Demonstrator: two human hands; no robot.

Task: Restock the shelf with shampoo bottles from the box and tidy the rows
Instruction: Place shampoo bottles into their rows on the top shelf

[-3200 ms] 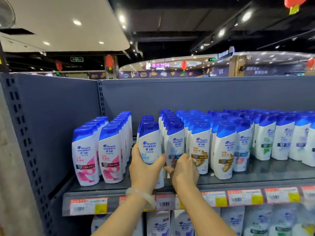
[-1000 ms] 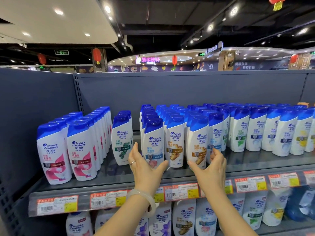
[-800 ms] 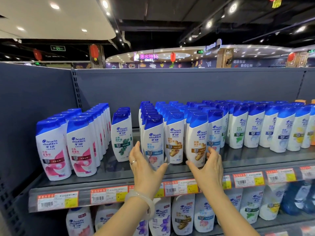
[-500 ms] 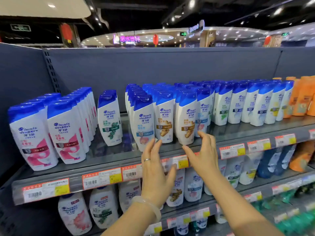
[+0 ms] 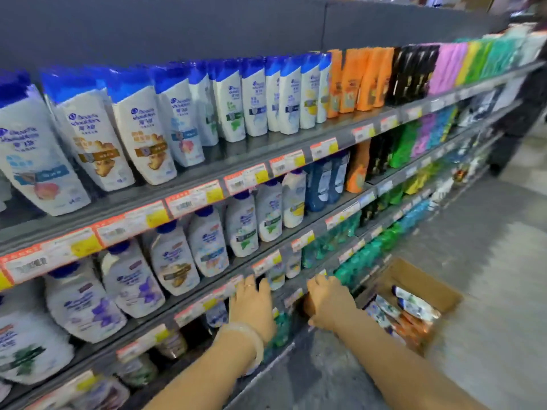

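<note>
Head | both hands' fingers spread, empty: left hand [image 5: 253, 306], right hand [image 5: 330, 303] | box [image 5: 426, 279] beside

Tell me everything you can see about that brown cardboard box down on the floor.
The brown cardboard box sits on the grey floor at the foot of the shelving, lower right of the view. It looks like plain corrugated card, open at the top with its flaps folded out. Inside lie several bottles on their sides, white with dark blue caps, plus something orange; blur hides the details. The right hand is just left of it, whether touching it is unclear.
</note>
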